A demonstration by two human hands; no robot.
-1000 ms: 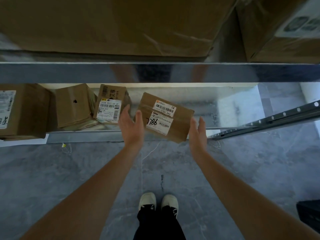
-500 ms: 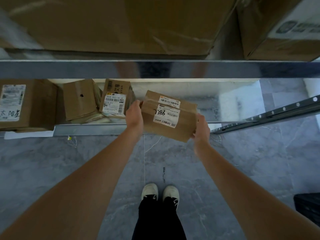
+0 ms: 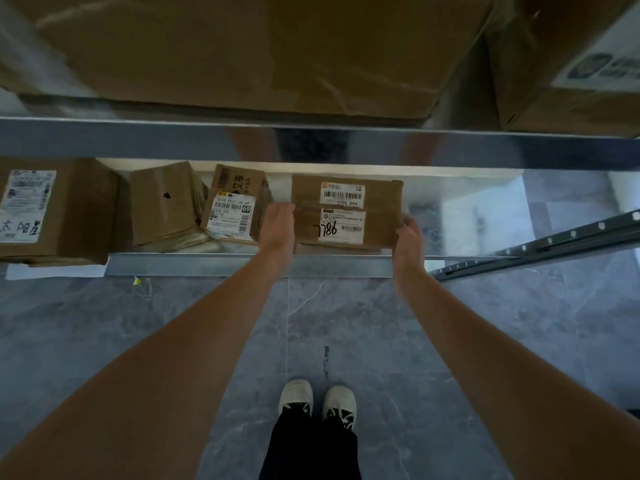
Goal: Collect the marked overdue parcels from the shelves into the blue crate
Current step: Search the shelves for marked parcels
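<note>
A flat brown parcel (image 3: pixel 377 202) with two white labels and a handwritten number lies level on the low metal shelf (image 3: pixel 207 265). My left hand (image 3: pixel 278 226) grips its left end, with the fingers wrapped round the edge. My right hand (image 3: pixel 408 237) grips its near right corner. Both arms reach forward and down from the bottom of the view. I cannot make out the blue crate.
Left of the held parcel stand a box with a "69" label (image 3: pixel 235 211), a plain box with a black mark (image 3: pixel 166 202) and a bigger labelled box (image 3: pixel 52 209). Large cartons (image 3: pixel 242 53) fill the upper shelf. A perforated metal rail (image 3: pixel 554 242) lies at the right. My shoes (image 3: pixel 317 400) stand on grey tiles.
My open hands closed on the tilted parcel, one at each end. It has since been turned square to the shelf edge and now sits level.
</note>
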